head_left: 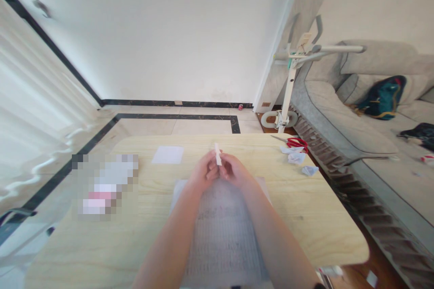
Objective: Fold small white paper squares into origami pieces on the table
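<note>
A narrow folded strip of white paper [218, 155] stands upright between my two hands, above the far end of a large printed sheet [225, 239]. My left hand [206, 170] pinches it from the left, fingers curled. From the other side my right hand [233, 169] grips the same paper, its thumb near the lower part. Both forearms reach over the printed sheet. The fingers hide part of the fold. Left of my hands, a flat white paper sheet [167, 155] lies on the wooden table [152, 207].
Red-handled scissors [297, 143] lie at the table's far right, beside several folded paper pieces [296, 158]. A pixelated patch [108, 185] covers something on the left. Past the right edge are a grey sofa [369, 144] and white exercise equipment [288, 86].
</note>
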Demonstrator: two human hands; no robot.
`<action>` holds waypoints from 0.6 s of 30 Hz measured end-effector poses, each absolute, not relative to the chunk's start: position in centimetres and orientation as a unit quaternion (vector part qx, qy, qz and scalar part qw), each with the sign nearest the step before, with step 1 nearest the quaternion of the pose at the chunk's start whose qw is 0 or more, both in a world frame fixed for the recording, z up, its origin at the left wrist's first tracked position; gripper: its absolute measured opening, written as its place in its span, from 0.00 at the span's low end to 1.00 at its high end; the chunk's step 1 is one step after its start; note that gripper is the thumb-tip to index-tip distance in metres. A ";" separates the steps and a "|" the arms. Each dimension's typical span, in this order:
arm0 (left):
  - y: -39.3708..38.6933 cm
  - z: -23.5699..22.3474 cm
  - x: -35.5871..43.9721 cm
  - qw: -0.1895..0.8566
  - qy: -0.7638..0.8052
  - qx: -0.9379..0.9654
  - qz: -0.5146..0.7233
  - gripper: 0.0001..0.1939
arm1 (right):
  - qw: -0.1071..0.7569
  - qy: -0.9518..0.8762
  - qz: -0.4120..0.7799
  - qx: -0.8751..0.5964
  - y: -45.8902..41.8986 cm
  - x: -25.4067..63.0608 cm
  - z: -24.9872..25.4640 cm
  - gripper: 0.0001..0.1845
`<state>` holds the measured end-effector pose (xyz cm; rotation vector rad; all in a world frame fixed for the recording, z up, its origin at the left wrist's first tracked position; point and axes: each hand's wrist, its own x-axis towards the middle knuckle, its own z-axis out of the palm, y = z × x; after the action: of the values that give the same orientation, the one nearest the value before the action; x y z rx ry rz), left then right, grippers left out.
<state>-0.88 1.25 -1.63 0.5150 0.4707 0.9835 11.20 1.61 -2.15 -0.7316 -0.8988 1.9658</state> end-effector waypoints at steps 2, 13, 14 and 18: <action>1.2 -1.6 -0.9 0.822 0.225 0.247 0.461 0.16 | 0.417 -0.358 0.783 -0.291 1.6 11.2 -2.1 0.17; 1.3 -2.1 -0.8 0.798 0.258 0.273 0.472 0.21 | 0.409 -0.333 0.791 -0.310 1.8 11.0 -2.2 0.19; 1.3 -2.1 -0.8 0.797 0.260 0.274 0.470 0.20 | 0.411 -0.337 0.786 -0.316 1.7 11.1 -1.9 0.18; 1.3 -2.0 -0.7 0.794 0.261 0.278 0.474 0.15 | 0.417 -0.346 0.775 -0.325 1.1 11.2 -0.9 0.15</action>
<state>-0.66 1.28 -1.97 0.5979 0.5602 1.0196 11.21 1.06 -0.87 -0.8160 -0.8691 1.9450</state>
